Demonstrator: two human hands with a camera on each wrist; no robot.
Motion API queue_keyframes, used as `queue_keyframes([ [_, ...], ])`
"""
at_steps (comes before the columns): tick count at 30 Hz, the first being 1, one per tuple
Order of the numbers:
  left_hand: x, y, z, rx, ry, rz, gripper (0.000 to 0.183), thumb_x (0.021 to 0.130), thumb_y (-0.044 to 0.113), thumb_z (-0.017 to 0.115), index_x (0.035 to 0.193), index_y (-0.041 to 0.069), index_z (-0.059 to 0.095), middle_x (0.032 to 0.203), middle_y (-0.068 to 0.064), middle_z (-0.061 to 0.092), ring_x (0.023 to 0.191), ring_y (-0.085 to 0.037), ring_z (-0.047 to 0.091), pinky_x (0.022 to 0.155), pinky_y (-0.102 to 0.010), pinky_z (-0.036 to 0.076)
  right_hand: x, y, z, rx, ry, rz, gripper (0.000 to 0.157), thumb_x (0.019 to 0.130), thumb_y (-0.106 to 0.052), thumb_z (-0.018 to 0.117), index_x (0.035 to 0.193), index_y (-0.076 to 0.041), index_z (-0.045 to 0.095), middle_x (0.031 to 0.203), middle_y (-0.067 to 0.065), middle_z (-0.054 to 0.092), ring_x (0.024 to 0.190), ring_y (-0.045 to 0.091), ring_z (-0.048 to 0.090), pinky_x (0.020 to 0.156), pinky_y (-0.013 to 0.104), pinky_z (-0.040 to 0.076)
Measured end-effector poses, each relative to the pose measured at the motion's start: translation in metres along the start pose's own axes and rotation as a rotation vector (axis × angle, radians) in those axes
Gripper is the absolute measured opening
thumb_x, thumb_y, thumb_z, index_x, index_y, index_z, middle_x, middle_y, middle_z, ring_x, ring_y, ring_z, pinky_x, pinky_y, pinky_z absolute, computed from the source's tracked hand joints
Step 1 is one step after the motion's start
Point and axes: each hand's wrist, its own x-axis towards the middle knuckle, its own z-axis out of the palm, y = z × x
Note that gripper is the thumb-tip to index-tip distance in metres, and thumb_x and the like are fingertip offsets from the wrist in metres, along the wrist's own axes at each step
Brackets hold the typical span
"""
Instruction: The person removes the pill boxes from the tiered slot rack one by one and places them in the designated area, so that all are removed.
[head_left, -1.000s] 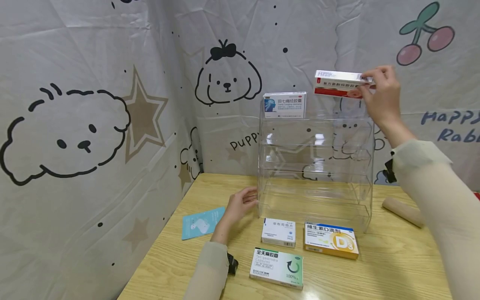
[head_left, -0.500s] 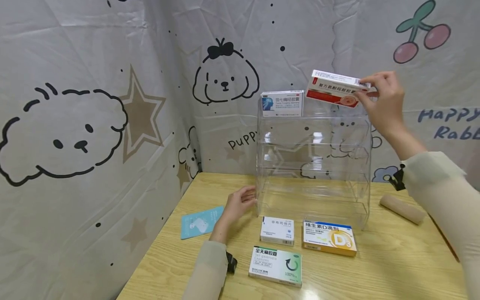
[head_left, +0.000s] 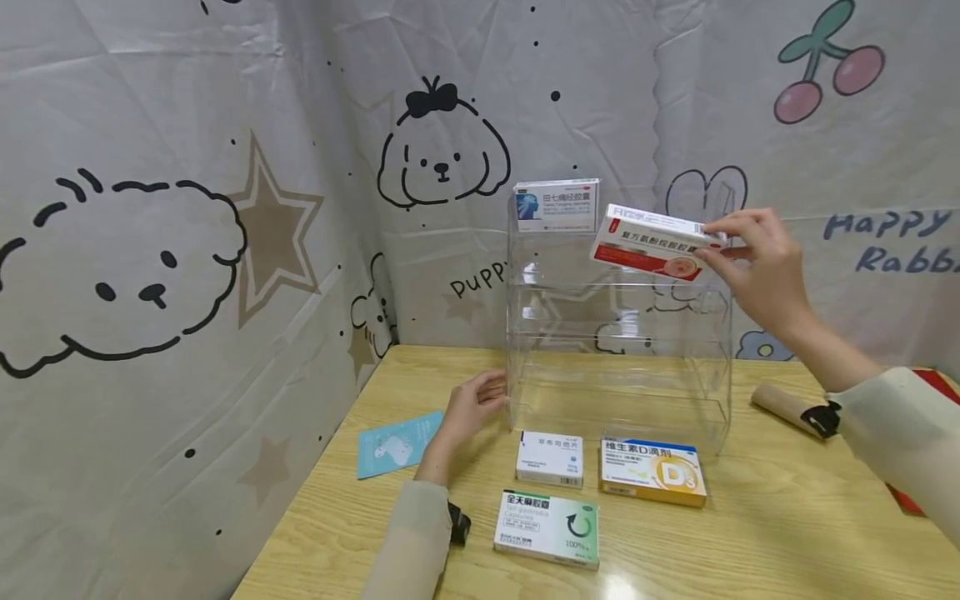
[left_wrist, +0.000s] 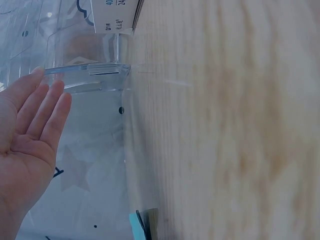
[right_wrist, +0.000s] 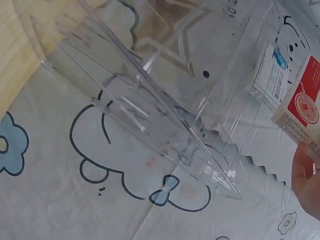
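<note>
My right hand point(head_left: 768, 265) pinches one end of a red and white medicine box point(head_left: 654, 243), which tilts in front of the upper tiers of a clear tiered display rack point(head_left: 622, 392). In the right wrist view the same box shows at the right edge, with the fingertips of that hand under it. My left hand point(head_left: 472, 408) has its fingertips at the rack's lower left side; in the left wrist view its fingers are nearly straight against the clear edge. A white and blue medicine box point(head_left: 557, 207) stands at the left of the rack's top tier.
Before the rack lie a small white box point(head_left: 550, 457), an orange and white D3 box point(head_left: 651, 475) and a green and white capsule box point(head_left: 546, 527). A light blue packet point(head_left: 397, 446) is on the left, a brown roll point(head_left: 787, 408) on the right. A printed cloth hangs behind.
My right hand has brought the red and white box down from above the rack's top, tilting it on the way. The left hand stays at the rack's side.
</note>
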Motion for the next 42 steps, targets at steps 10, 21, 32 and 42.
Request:
queue_keyframes([
  [10,0.000,-0.003,0.001,-0.001,0.003,0.001,0.048,0.093,0.007,0.065,0.139,0.003,0.053,0.136,-0.022,0.059,0.122,-0.035,0.061,0.099,-0.037,0.058,-0.054,-0.005,-0.012,0.031,-0.085,-0.062,0.044,0.065,0.026,0.075,0.105,0.009,0.066,0.103,0.022,0.056,0.101,-0.018,0.044,0.084,-0.008,0.043],
  [21,-0.002,-0.002,0.001,0.011,0.001,0.004,0.047,0.093,0.004,0.064,0.138,0.002,0.052,0.136,-0.022,0.059,0.122,-0.035,0.061,0.098,-0.033,0.059,-0.111,-0.021,-0.028,0.067,-0.206,-0.035,0.053,0.056,0.025,0.080,0.103,0.003,0.069,0.101,0.010,0.059,0.094,-0.020,0.051,0.080,-0.005,0.049],
  [32,-0.001,-0.001,0.001,0.013,0.019,0.010,0.046,0.092,0.004,0.065,0.137,0.001,0.053,0.135,-0.022,0.060,0.121,-0.034,0.062,0.099,-0.033,0.058,-0.159,-0.030,-0.042,0.148,-0.294,0.011,0.053,0.052,0.025,0.080,0.097,-0.002,0.070,0.102,-0.007,0.058,0.092,-0.014,0.055,0.069,0.001,0.055],
  [42,0.001,0.001,0.003,0.008,0.023,-0.006,0.048,0.092,0.005,0.066,0.138,0.002,0.053,0.136,-0.020,0.059,0.122,-0.034,0.061,0.100,-0.038,0.058,-0.194,-0.037,-0.054,0.216,-0.410,0.080,0.053,0.059,0.020,0.080,0.099,-0.013,0.068,0.099,-0.007,0.060,0.090,-0.011,0.057,0.063,0.007,0.058],
])
